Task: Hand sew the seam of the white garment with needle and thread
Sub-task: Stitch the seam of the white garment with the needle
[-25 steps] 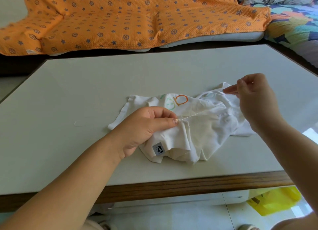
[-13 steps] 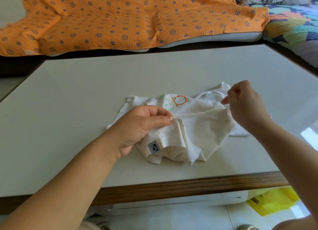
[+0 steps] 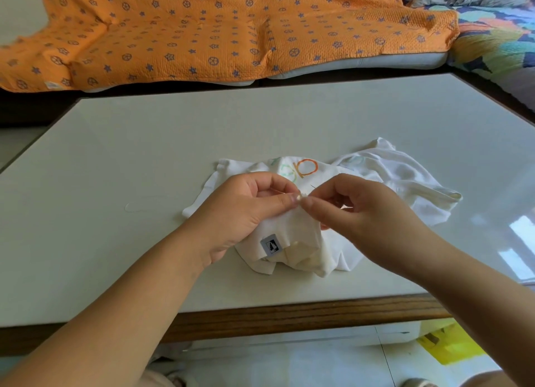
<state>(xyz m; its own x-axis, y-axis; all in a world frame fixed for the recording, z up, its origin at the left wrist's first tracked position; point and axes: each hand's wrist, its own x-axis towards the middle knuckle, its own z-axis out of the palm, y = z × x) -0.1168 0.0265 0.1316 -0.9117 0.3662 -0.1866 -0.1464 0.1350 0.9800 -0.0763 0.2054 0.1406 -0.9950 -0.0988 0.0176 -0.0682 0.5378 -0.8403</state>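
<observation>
Pinching, left hand (image 3: 246,213) and right hand (image 3: 367,216) nearly touch.

Garment (image 3: 385,184) on table (image 3: 115,161), both hands meeting on it, sofa (image 3: 362,65) behind

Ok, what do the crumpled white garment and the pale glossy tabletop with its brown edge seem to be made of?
Crumpled white garment: soft matte knit, probably cotton; it folds limply, with a sewn label. Pale tabletop: hard, glossy, perhaps glass or lacquer; it mirrors bright light at right. Brown edge: wood or wood veneer, going by streaky grain.
</observation>
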